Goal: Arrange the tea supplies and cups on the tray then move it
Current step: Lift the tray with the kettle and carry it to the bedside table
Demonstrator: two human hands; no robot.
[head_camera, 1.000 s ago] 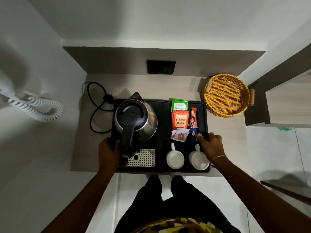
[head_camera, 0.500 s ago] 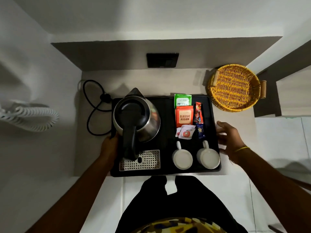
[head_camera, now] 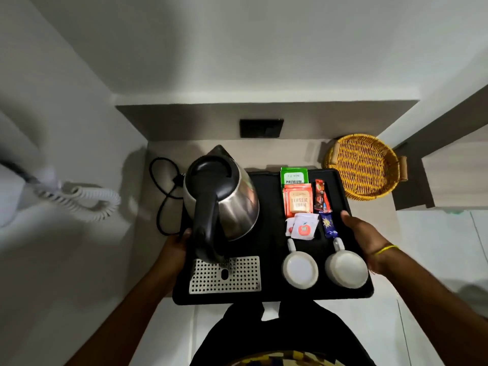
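Note:
A black tray point(head_camera: 272, 233) sits on the counter and juts past its front edge. It carries a steel kettle point(head_camera: 224, 199) with a black handle, a perforated metal drip plate point(head_camera: 227, 276), a green tea packet point(head_camera: 294, 176), orange tea packets point(head_camera: 298, 200), white sachets point(head_camera: 303, 226), a red stick sachet point(head_camera: 320, 195), a blue sachet point(head_camera: 327, 225) and two white cups point(head_camera: 300, 270) point(head_camera: 346, 269) upside down. My left hand point(head_camera: 174, 249) grips the tray's left edge. My right hand point(head_camera: 365, 239) grips its right edge.
A yellow wicker basket point(head_camera: 363, 166) stands on the counter at the back right, close to the tray's corner. A black cord point(head_camera: 163, 186) loops on the counter left of the kettle. A white coiled cord point(head_camera: 79, 200) hangs on the left wall. A black socket plate point(head_camera: 261, 128) is behind.
My right hand left the sachets, went out past the tray's right side and came to grip its right edge. The tray has come toward me and sits past the counter's front edge.

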